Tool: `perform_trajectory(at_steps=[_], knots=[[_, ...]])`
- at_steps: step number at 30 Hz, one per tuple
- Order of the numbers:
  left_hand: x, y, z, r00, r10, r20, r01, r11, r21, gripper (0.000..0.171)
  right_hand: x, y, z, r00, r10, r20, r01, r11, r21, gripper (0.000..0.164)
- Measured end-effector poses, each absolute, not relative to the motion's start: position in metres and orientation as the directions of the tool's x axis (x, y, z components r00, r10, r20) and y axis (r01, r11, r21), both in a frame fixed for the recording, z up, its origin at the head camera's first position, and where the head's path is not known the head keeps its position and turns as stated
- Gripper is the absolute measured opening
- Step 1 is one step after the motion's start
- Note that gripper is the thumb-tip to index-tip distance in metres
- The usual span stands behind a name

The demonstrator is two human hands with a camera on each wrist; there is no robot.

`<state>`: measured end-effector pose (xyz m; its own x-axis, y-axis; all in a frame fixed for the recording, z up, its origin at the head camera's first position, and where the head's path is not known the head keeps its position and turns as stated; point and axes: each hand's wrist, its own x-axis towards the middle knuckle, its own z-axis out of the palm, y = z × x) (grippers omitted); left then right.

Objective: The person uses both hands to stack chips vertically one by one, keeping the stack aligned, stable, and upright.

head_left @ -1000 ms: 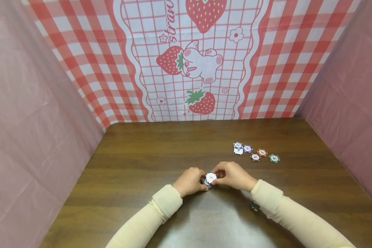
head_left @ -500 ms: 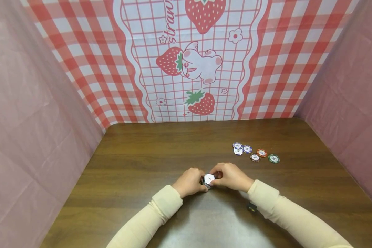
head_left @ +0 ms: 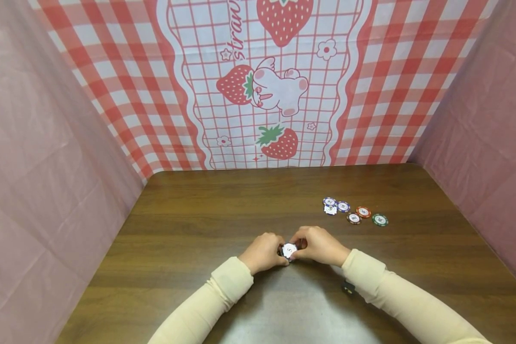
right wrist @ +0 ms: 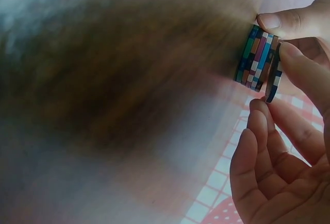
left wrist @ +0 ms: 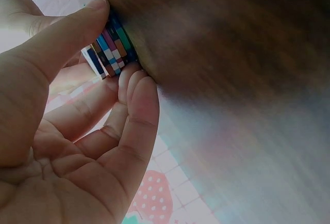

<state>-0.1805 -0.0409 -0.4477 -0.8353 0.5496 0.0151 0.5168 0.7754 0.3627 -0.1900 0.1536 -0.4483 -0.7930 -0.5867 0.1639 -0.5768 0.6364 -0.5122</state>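
Observation:
A short stack of poker chips (right wrist: 256,58) stands on the table, its striped edges showing green, purple, blue and white. My left hand (head_left: 263,251) grips it from the left, thumb on the near side and fingers on the far side. In my right hand (head_left: 322,245) a white-faced poker chip (head_left: 289,250) is pinched between thumb and fingers, over the top of the stack. The right wrist view shows that chip slightly tilted, with a narrow gap at one edge. In the left wrist view the stack (left wrist: 114,46) sits between thumb and curled fingers.
Several loose poker chips lie farther back on the right: blue ones (head_left: 343,206), a white one (head_left: 330,210), a red one (head_left: 363,212), a dark one (head_left: 354,218) and a green one (head_left: 380,220). A checked strawberry cloth (head_left: 279,95) hangs behind the brown table (head_left: 223,200).
My right hand has shifted slightly left with the white chip, which now covers more of the stack's top. The left hand has stayed around the stack. The loose chips have not moved.

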Motion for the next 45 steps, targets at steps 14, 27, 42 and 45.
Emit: perform_trajectory(at_steps=[14,27,42,45], knots=[[-0.1809,-0.0418,-0.448,-0.83,0.558,0.015,0.52,0.763,0.383,0.029,-0.1899,0.1508,-0.4489,-0.788,-0.601,0.133,-0.576,0.644,-0.504,0.024],[-0.1809,-0.0427,-0.447,-0.827,0.562,0.014,0.522,0.758,0.391,0.029,-0.1906,0.1499,-0.4479,-0.788,-0.606,0.106,-0.568,0.649,-0.507,0.024],[-0.1811,-0.0431,-0.4477,-0.819,0.573,0.035,0.539,0.747,0.389,0.027,-0.192,0.1536,-0.4447,-0.795,-0.591,0.137,-0.564,0.636,-0.527,0.028],[-0.1811,-0.0426,-0.4478,-0.82,0.571,0.037,0.539,0.75,0.383,0.028,-0.1939,0.1581,-0.4418,-0.806,-0.566,0.177,-0.558,0.623,-0.549,0.03]])
